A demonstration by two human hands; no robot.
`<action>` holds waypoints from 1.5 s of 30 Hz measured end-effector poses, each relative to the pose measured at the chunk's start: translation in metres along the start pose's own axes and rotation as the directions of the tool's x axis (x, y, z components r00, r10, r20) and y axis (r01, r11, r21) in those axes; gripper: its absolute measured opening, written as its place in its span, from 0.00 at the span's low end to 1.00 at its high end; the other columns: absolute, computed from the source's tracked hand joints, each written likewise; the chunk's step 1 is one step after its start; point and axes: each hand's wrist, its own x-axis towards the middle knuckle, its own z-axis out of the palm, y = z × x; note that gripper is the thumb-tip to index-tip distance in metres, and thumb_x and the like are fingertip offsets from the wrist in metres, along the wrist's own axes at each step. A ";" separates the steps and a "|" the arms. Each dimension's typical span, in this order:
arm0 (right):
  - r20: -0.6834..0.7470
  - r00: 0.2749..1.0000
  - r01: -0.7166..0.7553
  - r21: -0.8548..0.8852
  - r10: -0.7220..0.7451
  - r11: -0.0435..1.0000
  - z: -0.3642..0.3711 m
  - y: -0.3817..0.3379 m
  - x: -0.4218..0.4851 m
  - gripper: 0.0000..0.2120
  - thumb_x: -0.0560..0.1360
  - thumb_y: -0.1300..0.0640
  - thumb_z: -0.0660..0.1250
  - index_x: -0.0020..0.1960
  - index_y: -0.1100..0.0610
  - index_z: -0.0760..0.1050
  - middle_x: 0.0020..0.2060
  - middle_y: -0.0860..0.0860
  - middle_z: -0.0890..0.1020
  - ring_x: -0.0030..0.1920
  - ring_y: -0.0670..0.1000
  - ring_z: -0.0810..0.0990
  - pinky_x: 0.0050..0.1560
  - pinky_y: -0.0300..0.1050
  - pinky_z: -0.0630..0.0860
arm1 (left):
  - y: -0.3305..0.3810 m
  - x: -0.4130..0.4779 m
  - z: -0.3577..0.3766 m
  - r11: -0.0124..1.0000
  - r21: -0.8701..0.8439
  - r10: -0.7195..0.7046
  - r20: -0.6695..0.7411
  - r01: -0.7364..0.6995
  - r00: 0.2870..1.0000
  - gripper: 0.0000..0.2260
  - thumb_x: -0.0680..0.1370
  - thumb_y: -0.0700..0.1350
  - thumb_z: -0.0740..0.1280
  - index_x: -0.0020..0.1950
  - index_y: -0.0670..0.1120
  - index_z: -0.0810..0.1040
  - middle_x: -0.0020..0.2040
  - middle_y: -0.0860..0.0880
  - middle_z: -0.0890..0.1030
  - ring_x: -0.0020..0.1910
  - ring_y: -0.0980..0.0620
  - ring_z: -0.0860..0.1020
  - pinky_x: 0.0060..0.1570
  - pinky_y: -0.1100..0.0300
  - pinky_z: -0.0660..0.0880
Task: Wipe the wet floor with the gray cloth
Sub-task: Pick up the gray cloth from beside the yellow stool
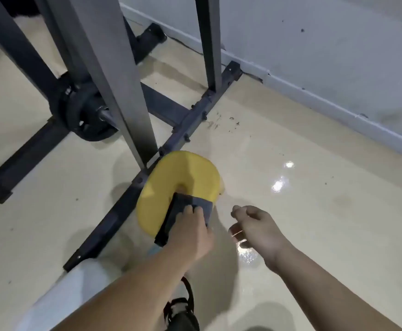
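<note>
My left hand (190,231) is stretched forward and down, arm running up from the bottom edge, and its fingers (195,211) are curled over the gray cloth (185,216), gripping it. The cloth is folded into a dark slab, and it lies over the near side of a yellow pad (183,173), a thick horseshoe shape that sits against the base bar of the rack (147,168). Whether the cloth touches the floor (314,223) under my hand, I cannot tell.

My right hand (255,231) hangs just beside it, off to the right, above the floor. Its fingers (237,209) are loosely bent and a little apart, holding nothing, wrist cocked inward.

The floor is pale beige and glossy. Wet patches shine right under my right hand and further out, with two bright glints of light. Dark specks of dirt lie scattered near the rack's cross bar.

The rack's gray uprights rise past me, and a black weight plate (85,115) sits on a bar at the left. A white wall (314,56) with a scuffed baseboard runs along the right. My knee in pale cloth shows at the bottom left.
</note>
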 end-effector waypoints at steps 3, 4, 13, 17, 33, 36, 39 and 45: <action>-0.001 1.000 0.012 0.070 -0.012 0.997 -0.004 0.041 0.042 0.18 0.83 0.46 0.62 0.55 0.61 0.78 0.35 0.55 0.82 0.36 0.55 0.78 0.43 0.51 0.74 | -0.002 0.029 0.027 0.983 0.171 -0.035 -0.199 0.069 0.979 0.25 0.79 0.58 0.64 0.69 0.44 0.65 0.66 0.43 0.68 0.62 0.43 0.71 0.51 0.52 0.78; 0.004 1.000 0.011 0.081 -0.012 0.997 -0.006 0.052 0.054 0.17 0.83 0.47 0.63 0.55 0.62 0.79 0.35 0.55 0.82 0.36 0.56 0.78 0.43 0.51 0.75 | -0.003 0.036 0.034 0.981 0.176 -0.034 -0.257 0.081 0.966 0.26 0.79 0.59 0.64 0.69 0.44 0.64 0.67 0.42 0.68 0.62 0.43 0.72 0.51 0.53 0.78; 0.306 0.920 0.138 0.336 -0.247 0.932 -0.045 0.112 0.082 0.24 0.81 0.33 0.59 0.65 0.46 0.81 0.60 0.52 0.86 0.61 0.56 0.84 0.66 0.59 0.78 | 0.075 0.031 0.037 0.975 -0.118 0.160 -0.229 -0.190 0.960 0.09 0.76 0.50 0.66 0.48 0.49 0.68 0.47 0.49 0.76 0.43 0.49 0.75 0.37 0.53 0.71; 0.159 0.924 0.278 0.345 -0.348 0.896 -0.114 0.139 0.058 0.25 0.78 0.35 0.65 0.61 0.54 0.82 0.53 0.52 0.87 0.56 0.54 0.85 0.64 0.55 0.75 | 0.159 0.007 0.046 0.888 -0.296 0.343 -0.085 -0.353 0.935 0.04 0.74 0.47 0.68 0.46 0.51 0.74 0.42 0.55 0.80 0.39 0.57 0.78 0.35 0.61 0.74; 0.025 0.930 0.239 0.719 -0.367 0.653 -0.329 0.242 0.019 0.23 0.79 0.39 0.67 0.69 0.52 0.78 0.60 0.54 0.85 0.62 0.57 0.84 0.71 0.63 0.72 | 0.357 -0.016 0.097 0.769 -0.625 0.264 0.126 -0.130 0.956 0.12 0.73 0.44 0.80 0.52 0.45 0.80 0.43 0.45 0.84 0.46 0.46 0.87 0.55 0.44 0.83; 0.048 0.919 0.212 0.775 -0.390 0.595 -0.339 0.243 0.024 0.28 0.77 0.37 0.69 0.70 0.52 0.78 0.62 0.57 0.84 0.63 0.61 0.83 0.72 0.66 0.71 | 0.387 -0.022 0.096 0.779 -0.610 0.277 0.128 -0.145 0.952 0.23 0.66 0.50 0.83 0.55 0.46 0.78 0.51 0.45 0.86 0.50 0.47 0.87 0.55 0.46 0.83; 0.059 0.923 0.177 0.812 -0.380 0.557 -0.340 0.240 0.036 0.28 0.76 0.36 0.70 0.69 0.52 0.78 0.62 0.57 0.84 0.63 0.61 0.83 0.71 0.67 0.71 | 0.401 -0.009 0.096 0.810 -0.564 0.234 0.061 -0.160 0.970 0.31 0.63 0.48 0.85 0.61 0.49 0.75 0.54 0.47 0.84 0.50 0.48 0.85 0.48 0.52 0.83; -0.066 0.960 0.215 0.798 -0.273 0.563 -0.346 0.252 0.071 0.17 0.81 0.36 0.62 0.66 0.39 0.74 0.58 0.48 0.86 0.55 0.55 0.87 0.56 0.67 0.81 | 0.399 0.052 0.117 0.828 -0.532 0.305 0.163 -0.177 0.938 0.13 0.71 0.43 0.81 0.52 0.44 0.82 0.49 0.42 0.87 0.43 0.49 0.85 0.46 0.54 0.82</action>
